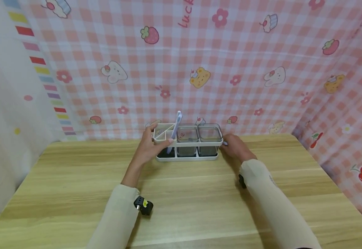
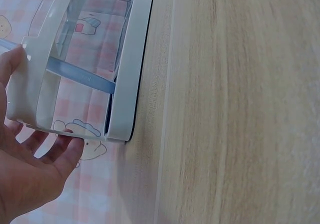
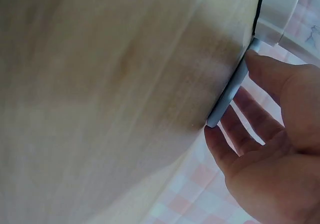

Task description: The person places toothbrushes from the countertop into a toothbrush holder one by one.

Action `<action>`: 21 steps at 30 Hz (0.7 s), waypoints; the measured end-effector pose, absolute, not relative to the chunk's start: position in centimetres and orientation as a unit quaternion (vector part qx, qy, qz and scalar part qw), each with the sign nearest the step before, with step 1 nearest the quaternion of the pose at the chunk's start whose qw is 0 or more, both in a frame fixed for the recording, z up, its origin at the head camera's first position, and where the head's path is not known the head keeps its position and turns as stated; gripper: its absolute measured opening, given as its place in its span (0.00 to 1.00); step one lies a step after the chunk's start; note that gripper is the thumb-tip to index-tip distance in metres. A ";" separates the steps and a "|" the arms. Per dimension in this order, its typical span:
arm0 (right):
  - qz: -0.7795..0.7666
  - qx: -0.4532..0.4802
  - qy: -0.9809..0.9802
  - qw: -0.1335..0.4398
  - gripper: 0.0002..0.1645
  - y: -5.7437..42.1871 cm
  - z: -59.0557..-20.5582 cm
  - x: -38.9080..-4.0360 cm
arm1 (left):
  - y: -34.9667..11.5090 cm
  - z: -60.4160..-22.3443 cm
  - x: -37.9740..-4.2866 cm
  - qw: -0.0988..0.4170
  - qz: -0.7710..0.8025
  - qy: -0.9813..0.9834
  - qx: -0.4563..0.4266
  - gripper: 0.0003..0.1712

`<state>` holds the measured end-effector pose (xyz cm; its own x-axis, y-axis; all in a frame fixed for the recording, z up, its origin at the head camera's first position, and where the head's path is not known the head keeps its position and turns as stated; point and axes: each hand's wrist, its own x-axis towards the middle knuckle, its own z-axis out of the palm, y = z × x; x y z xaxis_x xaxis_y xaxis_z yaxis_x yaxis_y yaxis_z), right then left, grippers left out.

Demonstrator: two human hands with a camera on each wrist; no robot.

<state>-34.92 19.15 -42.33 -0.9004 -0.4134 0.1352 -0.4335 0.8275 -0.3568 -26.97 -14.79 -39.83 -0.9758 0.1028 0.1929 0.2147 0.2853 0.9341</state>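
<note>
A white toothbrush holder [image 1: 188,158] stands at the back of the table, with two clear cups [image 1: 210,133] side by side in its middle and right places. In its divided left part a pale lilac-blue toothbrush [image 1: 177,125] leans upright. My left hand [image 1: 148,143] grips the holder's left end, thumb at the front rim by the brush, fingertips round the end wall. Beside the holder's right end, my right hand [image 3: 280,119] pinches a slim blue-grey handle [image 3: 231,91] between thumb and fingers, low against the table. What kind of handle it is cannot be told.
The wooden table [image 1: 193,200] reaches forward to a pink checked cloth [image 1: 168,86] hanging right behind the holder. More cloth hangs at the left and right sides. A small black camera [image 1: 143,206] sits on the left wrist.
</note>
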 end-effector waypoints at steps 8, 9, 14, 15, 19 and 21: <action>0.167 0.231 -0.957 0.044 0.03 19.2 -42.3 -34.9 | -14.6 -39.6 -26.9 0.042 -0.588 -0.803 -0.091 0.52; 0.167 0.227 -0.959 0.042 0.04 19.2 -42.3 -34.9 | -14.6 -39.6 -26.9 0.042 -0.588 -0.803 -0.091 0.52; 0.171 0.193 -0.966 0.018 0.08 19.1 -42.1 -34.5 | -14.7 -39.7 -26.8 0.037 -0.587 -0.804 -0.089 0.53; 0.173 0.184 -0.967 0.013 0.09 19.0 -42.0 -34.4 | -14.7 -39.7 -26.8 0.037 -0.587 -0.804 -0.089 0.53; 0.176 0.163 -0.971 0.000 0.09 19.0 -41.8 -34.3 | -14.8 -39.8 -26.9 0.039 -0.584 -0.806 -0.090 0.53; 0.176 0.163 -0.971 0.000 0.09 18.9 -41.8 -34.3 | -14.9 -39.8 -26.9 0.041 -0.582 -0.807 -0.091 0.53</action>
<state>-34.27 18.95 -41.77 -0.9466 -0.3174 0.0571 -0.3173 0.8849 -0.3410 -26.95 -14.87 -39.76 -0.9802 0.0989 0.1713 0.1938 0.3067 0.9319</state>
